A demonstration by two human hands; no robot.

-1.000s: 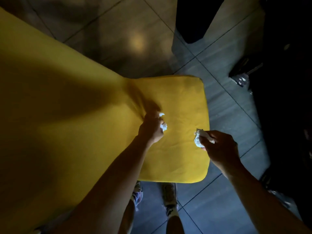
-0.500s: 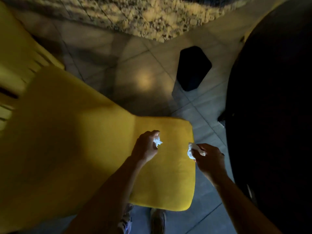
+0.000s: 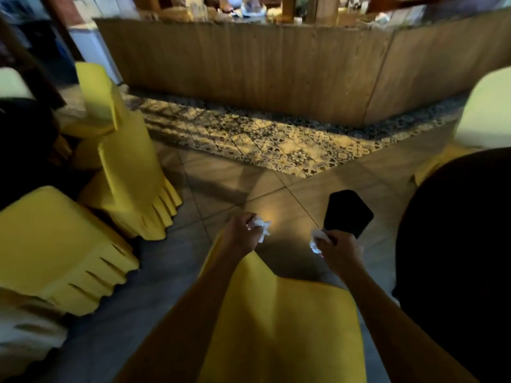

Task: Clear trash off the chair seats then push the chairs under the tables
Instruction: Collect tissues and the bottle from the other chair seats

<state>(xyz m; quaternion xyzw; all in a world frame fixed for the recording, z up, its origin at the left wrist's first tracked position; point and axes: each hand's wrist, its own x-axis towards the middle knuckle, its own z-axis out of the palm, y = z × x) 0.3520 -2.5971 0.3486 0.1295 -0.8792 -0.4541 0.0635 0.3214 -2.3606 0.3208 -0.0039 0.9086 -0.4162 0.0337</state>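
Because featherlight and soft, need only a fingertip pinch: wad (image 3: 260, 225) gripped in left hand (image 3: 238, 234), second wad (image 3: 315, 241) in right hand (image 3: 337, 248), both out past seat (image 3: 282, 333); bin (image 3: 349, 212) just beyond right hand.

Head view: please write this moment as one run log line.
left hand: holds crumpled tissue | right hand: holds second tissue | black bin: on floor ahead

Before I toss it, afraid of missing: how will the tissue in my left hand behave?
Probably light and floppy: the tissue is a small crumpled wad the left hand pinches. It may drift, so drop it close over the bin.
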